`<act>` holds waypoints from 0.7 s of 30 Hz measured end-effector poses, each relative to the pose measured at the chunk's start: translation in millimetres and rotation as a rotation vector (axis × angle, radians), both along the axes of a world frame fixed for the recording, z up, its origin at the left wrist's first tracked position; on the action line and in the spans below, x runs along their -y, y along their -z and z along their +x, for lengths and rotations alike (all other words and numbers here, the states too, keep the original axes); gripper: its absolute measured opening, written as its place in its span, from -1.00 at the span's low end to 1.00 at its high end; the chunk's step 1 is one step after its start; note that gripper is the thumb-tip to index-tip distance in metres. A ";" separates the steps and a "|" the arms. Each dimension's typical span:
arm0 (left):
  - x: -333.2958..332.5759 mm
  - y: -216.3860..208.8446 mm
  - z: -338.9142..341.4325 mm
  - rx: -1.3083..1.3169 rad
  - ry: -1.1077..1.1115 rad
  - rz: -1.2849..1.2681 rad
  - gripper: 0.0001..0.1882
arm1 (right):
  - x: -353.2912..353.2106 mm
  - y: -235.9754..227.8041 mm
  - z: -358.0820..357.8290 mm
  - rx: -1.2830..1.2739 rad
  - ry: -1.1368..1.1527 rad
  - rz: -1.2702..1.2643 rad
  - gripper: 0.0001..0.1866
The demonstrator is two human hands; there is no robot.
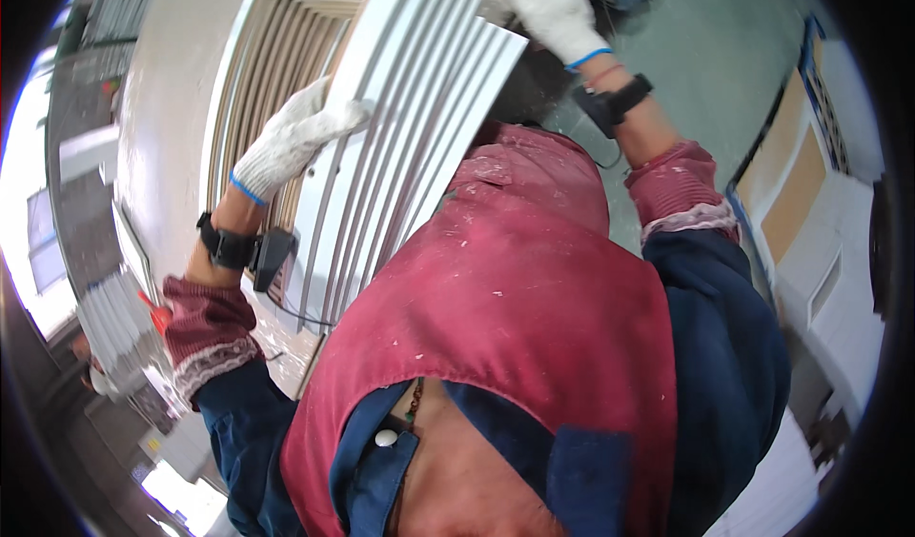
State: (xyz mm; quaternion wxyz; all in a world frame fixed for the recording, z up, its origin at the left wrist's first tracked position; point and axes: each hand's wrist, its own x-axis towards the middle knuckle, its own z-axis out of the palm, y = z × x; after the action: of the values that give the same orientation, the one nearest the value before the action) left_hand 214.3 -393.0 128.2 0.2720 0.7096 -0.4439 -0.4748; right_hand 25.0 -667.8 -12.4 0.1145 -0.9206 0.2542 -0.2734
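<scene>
In a white knit glove with a blue cuff, my left hand (297, 139) is closed on the stile of a white door-like frame (376, 70). Its thumb side lies over the front while other fingers reach into the frame's opening. Several such frames stand in a tight row, their edges fanned side by side and tan inner edges (300, 37) showing through the opening. My right hand (551, 11), gloved the same way, is off to the right of the row at the top of the view. Its fingertips are blurred and run to the picture's edge, so any hold is hidden.
A pale worktop (176, 70) lies behind the frames on the left. Green floor (710, 37) stretches out at the upper right. Panels with tan and white faces (796, 189) lean along the right side. Stacked pale boards (119, 323) stand at the far left.
</scene>
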 end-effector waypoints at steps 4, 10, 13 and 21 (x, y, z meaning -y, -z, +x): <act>10.2 -12.2 -5.3 0.022 0.091 -0.014 -0.20 | 27.8 -10.3 -8.0 -0.070 -0.158 -0.433 -0.62; -1.6 -26.3 -8.3 0.057 -0.065 0.174 -0.05 | 47.2 -41.1 54.8 0.006 -0.182 0.083 -0.62; -7.8 -28.7 -3.9 0.135 -0.001 0.191 -0.16 | 77.6 -34.0 91.0 -0.003 -0.396 -0.032 -0.63; -143.4 -82.4 34.4 0.061 -0.345 -0.150 -0.51 | 117.5 -23.9 151.3 -0.450 -0.586 -0.061 -0.68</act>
State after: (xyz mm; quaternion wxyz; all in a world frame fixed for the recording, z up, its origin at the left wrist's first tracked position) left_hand 248.7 -249.6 210.6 0.3880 0.7670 -0.3579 -0.3648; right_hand 176.3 -785.2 11.5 0.1016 -0.9944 -0.0095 -0.0272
